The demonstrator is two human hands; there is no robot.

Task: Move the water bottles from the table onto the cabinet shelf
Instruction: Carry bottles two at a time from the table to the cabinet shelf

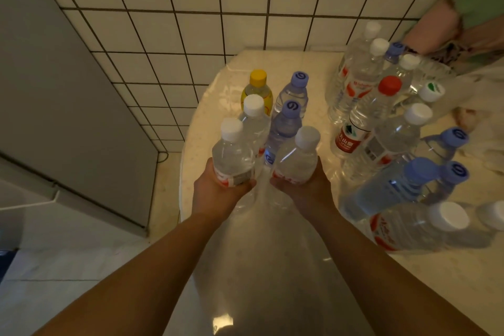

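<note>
Both hands are wrapped around small white-capped water bottles: the left hand (215, 194) grips one bottle (233, 155) by its base, and the right hand (302, 191) grips another (297, 158) just beside it. More bottles stand behind them on the pale worktop (450, 281), with a larger cluster (381, 117) to the right.

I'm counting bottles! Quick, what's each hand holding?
Left hand: grips a white-capped bottle.
Right hand: grips another white-capped bottle.
</note>
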